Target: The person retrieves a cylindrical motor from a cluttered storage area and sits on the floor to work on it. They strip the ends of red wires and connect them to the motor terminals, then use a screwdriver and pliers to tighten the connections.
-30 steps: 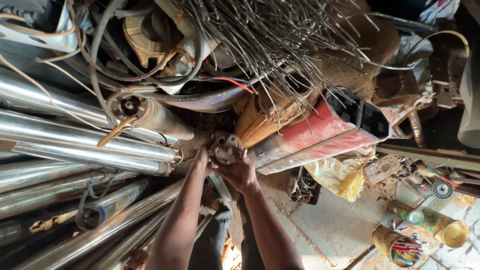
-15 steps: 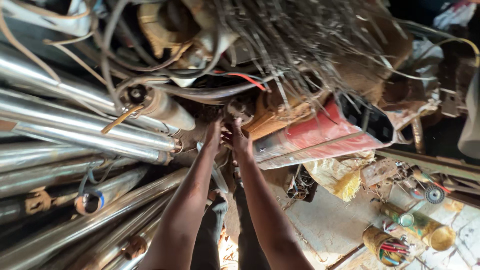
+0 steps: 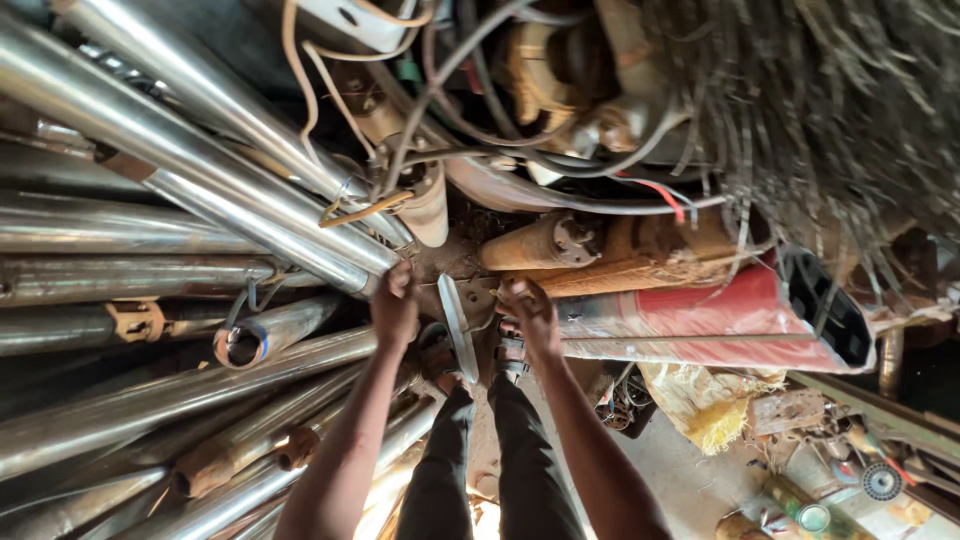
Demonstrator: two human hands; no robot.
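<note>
Left hand: the left hand [image 3: 395,305] reaches forward and down, its grip curled shut at the end of a shiny steel pipe [image 3: 230,205] and the left edge of a grey metal disc [image 3: 456,325]; which of the two it actually has hold of cannot be told.
Right hand: the right hand [image 3: 530,315] sits just right of the disc, grip curled shut, fingertips toward the disc's right side; whether it clamps the disc or the rusty part behind it is hidden.
Disc position: seen nearly edge-on, standing upright between the two hands, above the person's dark trouser legs [image 3: 480,450].
Key relation: the disc lies between the grips, close to both, its thin edge toward the camera and its flat faces turned left and right; the left hand looks slightly nearer.
Long axis: the disc's visible edge runs roughly up and down the view, a little tilted.
Behind: a rusty cylindrical pump body [image 3: 560,240] lies crosswise just beyond the hands.
Right side: a red and white wrapped roll [image 3: 700,315] lies lengthwise, touching the right hand's side.
Left side: a stack of steel pipes, some rusted.
Above: tangled cables and wire.
</note>
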